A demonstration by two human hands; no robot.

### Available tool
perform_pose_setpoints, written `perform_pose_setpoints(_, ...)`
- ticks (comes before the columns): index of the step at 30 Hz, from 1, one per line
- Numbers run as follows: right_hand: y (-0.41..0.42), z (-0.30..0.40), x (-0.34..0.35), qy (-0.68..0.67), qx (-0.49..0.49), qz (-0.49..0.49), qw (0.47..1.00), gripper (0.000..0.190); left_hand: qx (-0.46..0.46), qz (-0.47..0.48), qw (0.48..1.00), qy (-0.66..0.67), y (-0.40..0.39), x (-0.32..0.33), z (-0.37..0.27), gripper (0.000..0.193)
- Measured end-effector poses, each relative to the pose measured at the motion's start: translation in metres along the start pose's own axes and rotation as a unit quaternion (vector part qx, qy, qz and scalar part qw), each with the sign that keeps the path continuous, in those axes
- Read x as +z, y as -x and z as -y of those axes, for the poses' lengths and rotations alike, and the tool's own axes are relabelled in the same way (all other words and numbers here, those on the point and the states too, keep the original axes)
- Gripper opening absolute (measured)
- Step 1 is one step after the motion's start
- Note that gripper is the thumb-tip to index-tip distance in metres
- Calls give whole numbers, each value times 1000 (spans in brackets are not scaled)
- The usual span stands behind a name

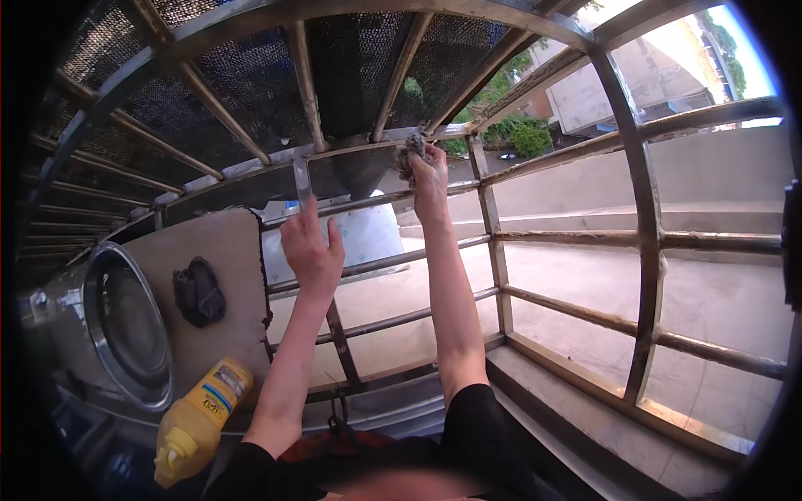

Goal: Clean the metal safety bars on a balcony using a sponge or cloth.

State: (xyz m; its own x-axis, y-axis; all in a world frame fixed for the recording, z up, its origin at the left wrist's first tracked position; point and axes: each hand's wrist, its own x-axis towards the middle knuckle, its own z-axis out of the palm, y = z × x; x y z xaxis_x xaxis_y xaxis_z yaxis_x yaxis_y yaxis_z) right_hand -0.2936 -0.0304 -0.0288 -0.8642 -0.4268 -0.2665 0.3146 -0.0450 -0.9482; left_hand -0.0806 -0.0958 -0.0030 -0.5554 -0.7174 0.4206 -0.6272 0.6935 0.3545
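Note:
My right hand [431, 181] grips a wad of grey, fluffy-looking scrubbing material [410, 150], perhaps steel wool or a rag. It is pressed at a metal rail [454, 131] of the window cage, near a corner post. My left hand [311, 257] is raised with nothing in it, thumb and index finger spread. Its index fingertip is at the lower end of a short upright bar [302, 175]; whether it touches the metal is unclear. Some of the cage's rails, such as a lower crossbar [382, 257], look dull and stained.
To the left, a beige board [235, 250] with a ragged edge bears a dark grey cloth bundle [199, 292], a round metal basin [128, 329] and a yellow plastic bottle [203, 419]. Dark mesh [250, 69] covers the bars above. Beyond the right-hand bars lies a concrete surface [570, 282].

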Motion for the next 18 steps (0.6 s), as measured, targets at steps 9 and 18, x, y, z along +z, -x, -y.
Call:
perform_pose_setpoints(9, -16, -10, 35, -58, 18, 20, 998, 24, -192, 398, 775, 452, -170, 141, 8, 18)
perform_pose_setpoints(18, -48, -37, 28, 167, -143, -95, 971, 28, -127, 533, 752, 367, -218, 135, -32, 33)
